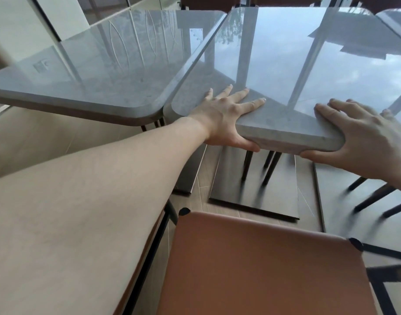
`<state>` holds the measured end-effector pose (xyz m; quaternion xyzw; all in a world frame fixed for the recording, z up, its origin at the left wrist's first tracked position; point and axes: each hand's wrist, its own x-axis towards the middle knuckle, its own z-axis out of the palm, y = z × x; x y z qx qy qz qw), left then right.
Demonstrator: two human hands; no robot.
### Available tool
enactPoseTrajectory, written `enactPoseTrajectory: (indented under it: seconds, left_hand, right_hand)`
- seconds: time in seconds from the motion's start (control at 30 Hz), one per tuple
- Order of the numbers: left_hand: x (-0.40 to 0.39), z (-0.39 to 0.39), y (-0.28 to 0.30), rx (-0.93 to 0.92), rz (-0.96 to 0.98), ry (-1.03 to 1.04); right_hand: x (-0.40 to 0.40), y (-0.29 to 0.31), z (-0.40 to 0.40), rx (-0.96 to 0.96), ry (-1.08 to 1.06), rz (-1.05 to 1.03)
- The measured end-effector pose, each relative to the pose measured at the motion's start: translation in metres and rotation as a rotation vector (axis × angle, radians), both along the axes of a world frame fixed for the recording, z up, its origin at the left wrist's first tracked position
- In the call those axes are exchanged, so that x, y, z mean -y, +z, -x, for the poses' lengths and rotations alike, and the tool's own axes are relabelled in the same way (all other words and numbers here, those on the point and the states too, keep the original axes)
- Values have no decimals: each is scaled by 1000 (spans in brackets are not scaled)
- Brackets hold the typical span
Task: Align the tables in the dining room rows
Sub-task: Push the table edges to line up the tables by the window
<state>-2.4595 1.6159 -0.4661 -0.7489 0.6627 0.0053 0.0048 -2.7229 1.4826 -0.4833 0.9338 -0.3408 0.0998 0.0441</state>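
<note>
Grey, stone-like and glossy, the left table [99, 71] is seen standing at an angle, its rounded near corner almost touching the corner of the middle table [297, 71], so a wedge-shaped gap is left between their long edges; the row is judged not yet straight. The near edge of the middle table is gripped by the left hand [226, 114], fingers spread flat on the top and thumb tucked under the slab, a hold that appears suited to swinging the top sideways. The same edge is clamped near its right corner by the right hand [363, 133], fingers laid on top, thumb beneath. A brown leather chair [263, 264] is seen pushed close below, and dark floor plates [254, 189] are visible under the legs.
</note>
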Motion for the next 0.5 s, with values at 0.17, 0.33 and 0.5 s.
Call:
enactPoseTrajectory:
  seconds: [0.17, 0.33, 0.5]
  left_hand:
    - [-4, 0, -1, -14, 6, 12]
    - [-9, 6, 3, 1, -38, 40]
    - [-6, 8, 9, 14, -99, 42]
  right_hand:
    - [-4, -3, 0, 12, -11, -14]
    - [-8, 1, 2, -34, -34, -72]
    - [-11, 10, 3, -84, -19, -74]
